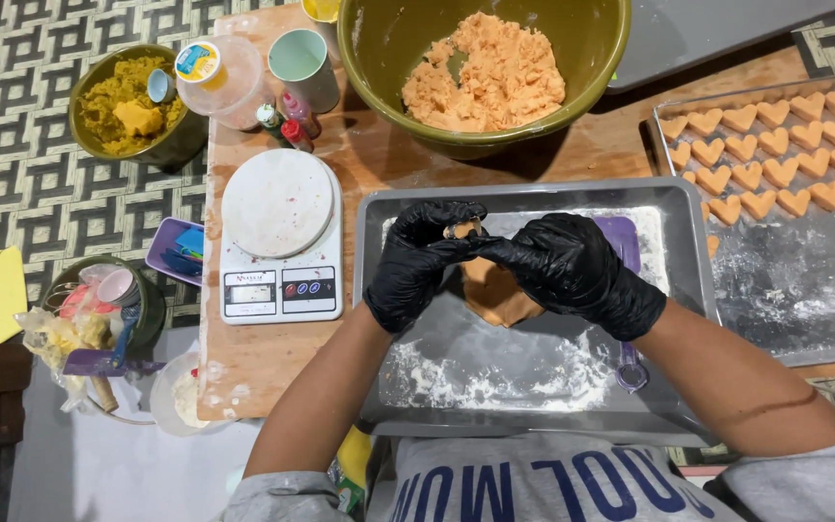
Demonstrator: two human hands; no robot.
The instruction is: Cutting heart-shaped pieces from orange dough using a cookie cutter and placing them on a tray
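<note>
On the left of the wooden tabletop a white digital kitchen scale with a round platter is set just beside the floured grey metal tray. Above that tray, a small piece of orange dough is pinched in the curled fingers of the black-gloved left hand. It is met from the other side by the black-gloved right hand, whose fingers are bent closed toward the piece; how much of it they grip cannot be told. A flattened slab of orange dough lies on the tray below. The soft piece could be squashed out of shape by too firm a pinch, or could stick to the gloves and tear. Further right, a second metal tray of orange heart-shaped dough pieces could be knocked by the right forearm.
</note>
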